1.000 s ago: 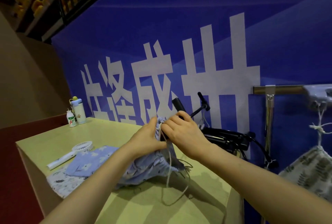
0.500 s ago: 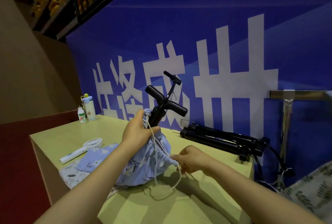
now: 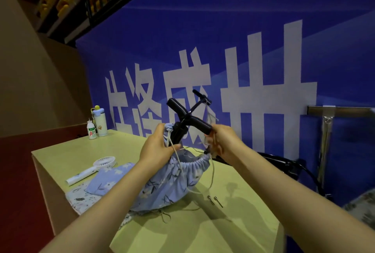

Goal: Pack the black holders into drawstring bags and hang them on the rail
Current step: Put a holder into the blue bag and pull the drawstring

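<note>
Cord (image 3: 212,171) is now drawn upward: your right hand (image 3: 221,143), low near the table (image 3: 223,232) half a second ago, pinches it beside the black holder (image 3: 188,118), whose handle sticks out of the blue bag (image 3: 172,181). Your left hand (image 3: 160,147) grips the gathered mouth. Mouth looks unclosed; hanging on the rail (image 3: 345,110) remains.

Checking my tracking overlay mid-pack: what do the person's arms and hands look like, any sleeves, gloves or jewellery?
Both arms are bare: no sleeve shows on the left forearm or right forearm. The left hand and right hand wear no gloves, and no watch, ring or bracelet is visible.
</note>
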The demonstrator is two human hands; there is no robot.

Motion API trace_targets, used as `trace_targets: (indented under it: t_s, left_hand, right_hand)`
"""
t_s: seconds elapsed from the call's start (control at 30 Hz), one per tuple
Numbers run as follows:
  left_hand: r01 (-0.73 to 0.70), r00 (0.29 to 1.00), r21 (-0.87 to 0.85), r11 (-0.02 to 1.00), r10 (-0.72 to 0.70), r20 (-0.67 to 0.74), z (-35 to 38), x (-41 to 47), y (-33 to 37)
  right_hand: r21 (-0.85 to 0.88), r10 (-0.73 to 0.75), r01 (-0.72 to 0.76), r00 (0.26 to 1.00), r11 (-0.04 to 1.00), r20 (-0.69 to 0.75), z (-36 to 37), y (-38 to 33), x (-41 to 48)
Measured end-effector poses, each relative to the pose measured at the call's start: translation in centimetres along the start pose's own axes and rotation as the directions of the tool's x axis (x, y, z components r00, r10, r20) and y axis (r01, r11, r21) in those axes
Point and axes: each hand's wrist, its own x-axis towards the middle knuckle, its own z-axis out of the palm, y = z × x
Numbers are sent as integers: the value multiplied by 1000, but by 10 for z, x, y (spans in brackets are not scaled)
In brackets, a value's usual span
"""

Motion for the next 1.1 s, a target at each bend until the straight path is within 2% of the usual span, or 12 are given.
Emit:
trace_targets:
  t_s: [0.1, 0.17, 0.2, 0.23, 0.3, 0.37, 0.4, 0.47, 0.53, 0.67, 0.87, 1.1]
  left_hand:
    - [40, 997, 25, 999, -39, -67, -3, 4, -2]
    - [69, 992, 37, 997, -65, -107, -7, 7, -3]
    - [78, 990, 21, 997, -75, -119, -9, 8, -4]
    - [80, 989, -2, 997, -80, -127, -11, 9, -4]
    - [73, 987, -20, 997, -75, -140, -15, 9, -4]
    - [61, 987, -37, 997, -66, -147, -18, 10, -2]
    - [63, 986, -65, 996, -72, -148, -19, 10, -1]
    - [89, 983, -164, 982, -113, -143, -20, 9, 2]
    - [137, 975, -262, 955, -177, -137, -19, 9, 6]
    - [197, 963, -379, 904, -250, -96, -16, 8, 15]
    - [218, 971, -550, 806, -235, 40, -16, 6, 43]
    - [47, 999, -436, 899, -46, 13, -19, 16, 89]
  right_hand:
    - [-405, -52, 87, 994, 910, 96, -12, 16, -2]
    - [-667, 5, 138, 978, 733, 207, -17, 21, -4]
    - [-745, 38, 135, 977, 653, 211, -19, 20, -4]
    - [-771, 46, 115, 982, 627, 184, -21, 18, -2]
    - [-660, 31, 73, 989, 748, 145, -23, 8, -2]
    - [-355, -16, 74, 986, 932, 163, -24, -8, 0]
    - [-173, -57, 87, 984, 981, 169, -23, -17, 0]
    - [109, -168, 151, 973, 982, 161, -16, -37, -4]
    - [231, -295, 255, 942, 939, 158, -7, -52, -9]
    - [241, -449, 407, 880, 881, 156, 10, -66, -20]
    - [179, -529, 500, 820, 848, 216, 24, -74, -33]
    - [175, -557, 529, 797, 831, 236, 21, -79, -43]
